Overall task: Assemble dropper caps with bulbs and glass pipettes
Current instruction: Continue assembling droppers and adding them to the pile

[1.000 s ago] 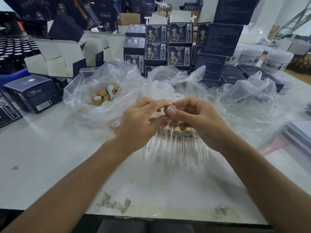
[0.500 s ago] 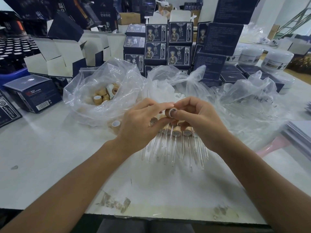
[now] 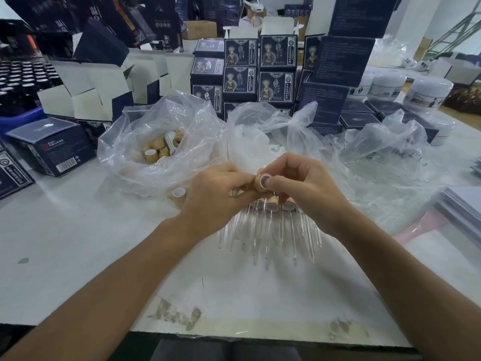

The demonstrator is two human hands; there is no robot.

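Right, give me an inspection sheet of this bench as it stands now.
Surface: white table, scuffed along the near edge.
Job's things: bamboo cap held by both hands; finished droppers in a row beneath; spare caps in the left bag; loose cap beside it.
Clutter: two more clear bags, dark blue cartons, white jars.
Grips: left hand and right hand pinch the cap.
Cables: nothing seen.
Surroundings: another person behind the cartons.
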